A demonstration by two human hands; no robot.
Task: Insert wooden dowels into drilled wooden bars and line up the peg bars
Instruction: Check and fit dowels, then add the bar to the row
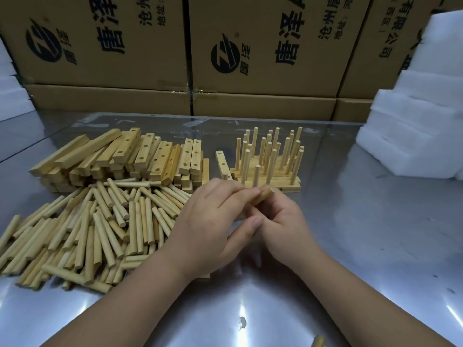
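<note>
**Dowel in both hands, not yet seated**

Near the middle of the shiny steel counter (363, 234), the left hand (213, 221) and the right hand (283, 221) meet round one pale round wooden dowel (266, 194). The left's fingers curl over its shaft and the right's fold in beneath it, near the blunt tip. Whether a bar lies under the palms cannot be told.

Just behind the knuckles, toward the back edge, stand the finished peg bars (273, 184), their upright pegs packed in close rows. A heap of loose pale dowels (100, 221) covers the counter's left side, with the stack of drilled wooden bars (150, 156) behind it.

The hands work very close to the finished rows, so a careless knuckle could shove them out of line or tip one over. A dowel started at a slant may jam in its hole. One let slip would likely roll on the slick steel.
</note>
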